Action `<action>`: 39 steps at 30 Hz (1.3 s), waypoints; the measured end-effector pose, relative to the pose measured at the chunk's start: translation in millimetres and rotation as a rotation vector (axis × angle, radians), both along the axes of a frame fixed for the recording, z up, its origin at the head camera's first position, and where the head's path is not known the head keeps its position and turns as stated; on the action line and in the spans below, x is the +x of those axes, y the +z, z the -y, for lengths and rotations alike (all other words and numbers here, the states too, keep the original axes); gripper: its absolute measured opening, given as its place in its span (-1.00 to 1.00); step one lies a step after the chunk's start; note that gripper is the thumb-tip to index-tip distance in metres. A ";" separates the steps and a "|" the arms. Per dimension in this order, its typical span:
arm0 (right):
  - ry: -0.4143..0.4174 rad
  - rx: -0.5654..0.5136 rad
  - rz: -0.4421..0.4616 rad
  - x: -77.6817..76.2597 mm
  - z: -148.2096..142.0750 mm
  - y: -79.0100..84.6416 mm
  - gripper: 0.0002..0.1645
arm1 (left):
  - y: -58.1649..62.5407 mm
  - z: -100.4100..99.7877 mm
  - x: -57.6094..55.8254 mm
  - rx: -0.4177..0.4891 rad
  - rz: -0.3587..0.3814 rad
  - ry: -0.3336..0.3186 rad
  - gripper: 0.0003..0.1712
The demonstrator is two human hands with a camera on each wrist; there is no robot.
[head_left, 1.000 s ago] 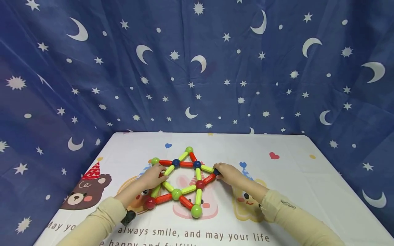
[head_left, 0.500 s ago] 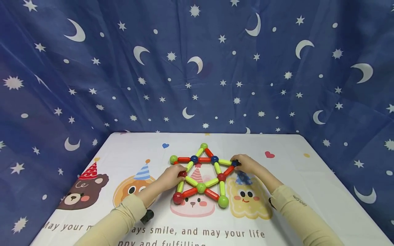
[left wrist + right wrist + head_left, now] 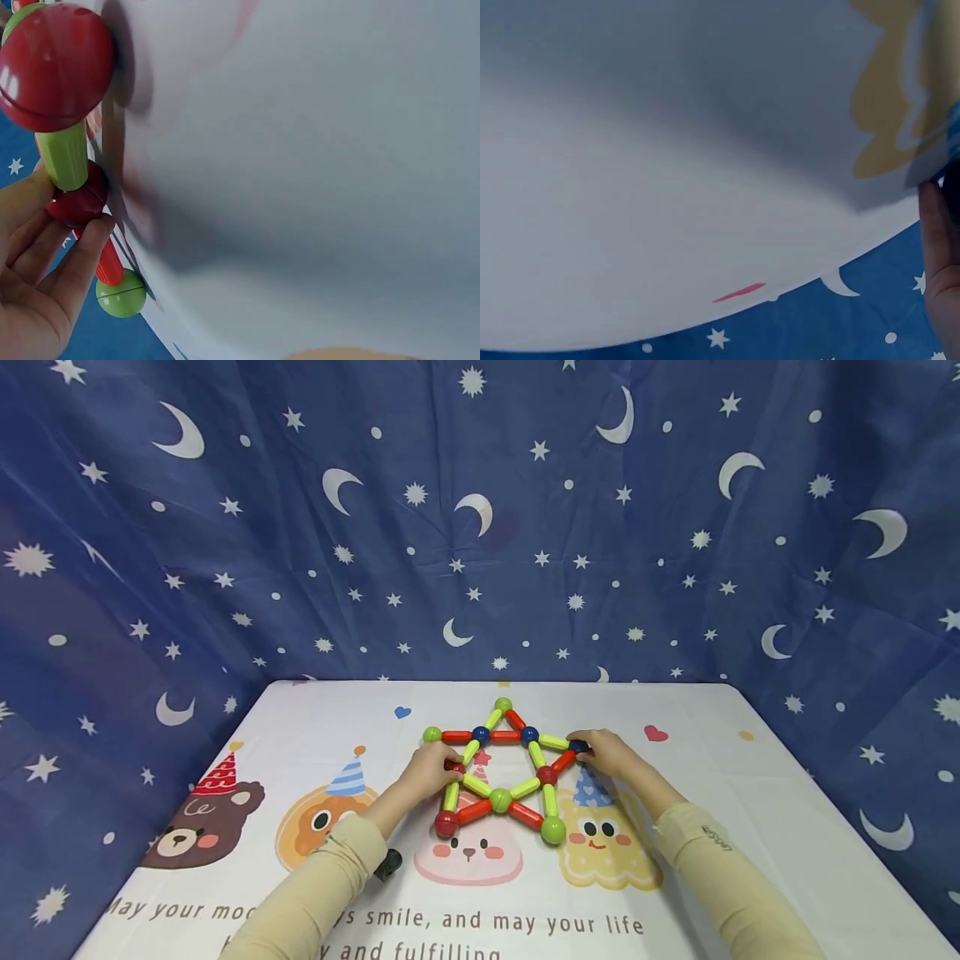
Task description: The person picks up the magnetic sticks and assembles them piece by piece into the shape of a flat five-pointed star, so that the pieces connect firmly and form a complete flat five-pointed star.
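Observation:
A star made of magnetic rods and balls lies on the printed tablecloth, with red and yellow-green rods between red, green and dark blue balls. My left hand grips a red ball at the star's left inner corner; fingers and thumb curl round it in the left wrist view. My right hand pinches the dark blue ball at the right tip. Only part of that hand shows at the right edge of the right wrist view. A larger red ball forms the lower left tip, a green ball the lower right.
The white tablecloth carries printed cartoon animals and lettering. Behind the table hangs a dark blue curtain with moons and stars. A small black object shows beside the left forearm.
Both hands have carried the whole star to the right and a little away from the body, mostly in the first half second. Each hand keeps its hold; the star keeps its shape.

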State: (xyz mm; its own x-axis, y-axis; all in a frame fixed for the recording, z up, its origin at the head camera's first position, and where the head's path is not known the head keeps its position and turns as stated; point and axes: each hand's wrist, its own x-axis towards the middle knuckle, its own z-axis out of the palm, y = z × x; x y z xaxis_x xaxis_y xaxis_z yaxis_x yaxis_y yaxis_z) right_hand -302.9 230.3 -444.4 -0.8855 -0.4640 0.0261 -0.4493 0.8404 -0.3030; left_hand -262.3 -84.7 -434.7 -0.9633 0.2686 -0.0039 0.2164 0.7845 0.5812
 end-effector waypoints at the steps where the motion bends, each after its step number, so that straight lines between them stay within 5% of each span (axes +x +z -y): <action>1: 0.002 0.007 0.005 -0.1 0.7 0.0 -0.63 | 0.4 0.4 0.1 0.003 0.002 0.006 -0.70; 9: 0.015 0.045 0.032 1.7 2.0 0.8 -0.62 | 1.0 1.2 3.3 0.036 0.030 0.012 -0.71; 14: 0.033 0.079 0.020 3.9 5.7 0.3 -0.64 | -5.1 6.9 3.3 0.074 -0.030 -0.022 -0.70; 18: 0.062 0.113 -0.001 3.1 15.8 2.6 -0.68 | -6.3 10.2 1.1 0.102 -0.035 0.014 -0.69; 24: 0.046 0.102 0.026 -0.9 19.7 10.6 -0.69 | -0.8 9.6 0.3 0.030 -0.041 -0.006 -0.67; 32: 0.026 0.018 0.170 -7.7 18.3 13.3 -0.67 | 4.8 6.0 5.3 -0.011 -0.043 -0.028 -0.69; 39: -0.018 0.071 0.128 -17.9 39.5 11.1 -0.77 | 4.0 5.7 1.9 -0.030 -0.048 -0.038 -0.70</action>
